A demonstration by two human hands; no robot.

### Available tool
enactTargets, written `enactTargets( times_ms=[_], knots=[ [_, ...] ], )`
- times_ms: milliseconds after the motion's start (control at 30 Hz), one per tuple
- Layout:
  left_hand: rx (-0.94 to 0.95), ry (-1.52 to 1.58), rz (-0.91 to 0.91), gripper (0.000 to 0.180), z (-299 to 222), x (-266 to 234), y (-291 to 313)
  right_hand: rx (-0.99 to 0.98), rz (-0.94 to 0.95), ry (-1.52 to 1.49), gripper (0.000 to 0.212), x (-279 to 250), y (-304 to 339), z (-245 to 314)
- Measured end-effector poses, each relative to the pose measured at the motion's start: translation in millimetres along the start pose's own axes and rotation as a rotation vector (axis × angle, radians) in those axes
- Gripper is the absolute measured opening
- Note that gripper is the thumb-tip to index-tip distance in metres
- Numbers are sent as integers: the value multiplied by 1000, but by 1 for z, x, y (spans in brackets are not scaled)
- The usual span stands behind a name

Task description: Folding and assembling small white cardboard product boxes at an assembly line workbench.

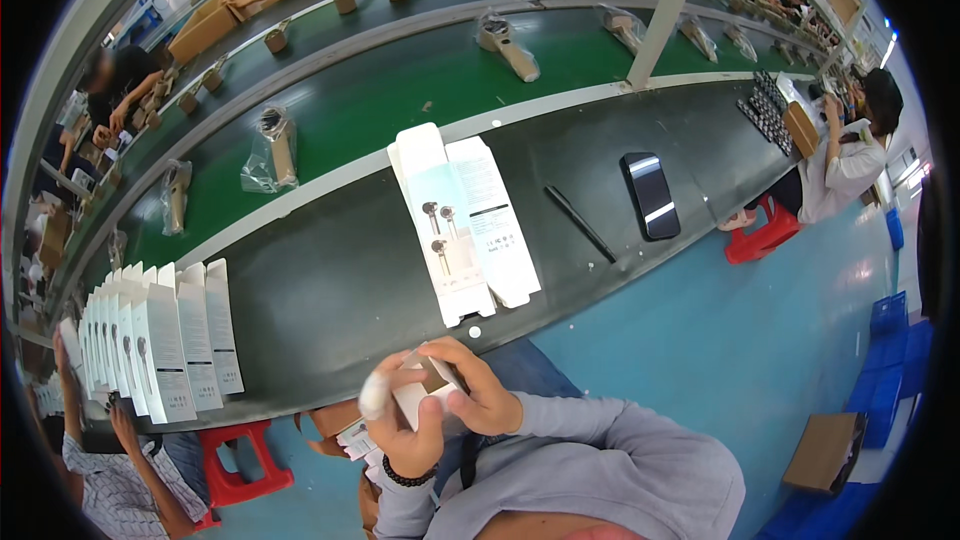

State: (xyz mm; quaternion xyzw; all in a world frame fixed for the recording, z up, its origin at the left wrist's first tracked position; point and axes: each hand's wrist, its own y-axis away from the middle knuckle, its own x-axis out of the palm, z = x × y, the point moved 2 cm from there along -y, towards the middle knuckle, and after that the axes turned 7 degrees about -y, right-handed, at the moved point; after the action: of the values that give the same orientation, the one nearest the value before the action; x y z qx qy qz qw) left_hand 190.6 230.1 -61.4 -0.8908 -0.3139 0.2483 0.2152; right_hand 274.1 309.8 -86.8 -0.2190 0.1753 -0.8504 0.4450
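Observation:
Both my hands grip a small white carton (pixel 410 398) near the table's front edge; its end facing up stands open and shows a brown inside. My left hand (pixel 405 430) wraps the carton's left side, with a white wrap on one finger and a dark beaded bracelet at the wrist. From the right, my right hand (pixel 478 390) closes its fingers around the other side. Just beyond, flat printed cartons (pixel 465 230) lie in a small stack on the dark table. More white cartons show partly hidden beneath my left wrist.
A black pen (pixel 580 223) and a smartphone (pixel 650 196) lie right of the flat cartons. Several folded cartons (pixel 165 350) stand in a row at left, beside a co-worker's hands. Beyond the table, a green conveyor (pixel 380 120) carries bagged handheld devices (pixel 510 48). A red stool (pixel 245 465) stands at lower left.

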Motion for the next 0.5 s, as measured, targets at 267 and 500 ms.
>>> enactTargets(
  times_ms=[267, 500],
  knots=[
    [59, 87, -90, 62, 0, 3, 0, -3, -255, -298, 31, 7, 6, -3],
    [-40, 135, -138, 59, 2, 1, 7, 85, -236, -306, 32, 7, 8, -6]
  ],
)
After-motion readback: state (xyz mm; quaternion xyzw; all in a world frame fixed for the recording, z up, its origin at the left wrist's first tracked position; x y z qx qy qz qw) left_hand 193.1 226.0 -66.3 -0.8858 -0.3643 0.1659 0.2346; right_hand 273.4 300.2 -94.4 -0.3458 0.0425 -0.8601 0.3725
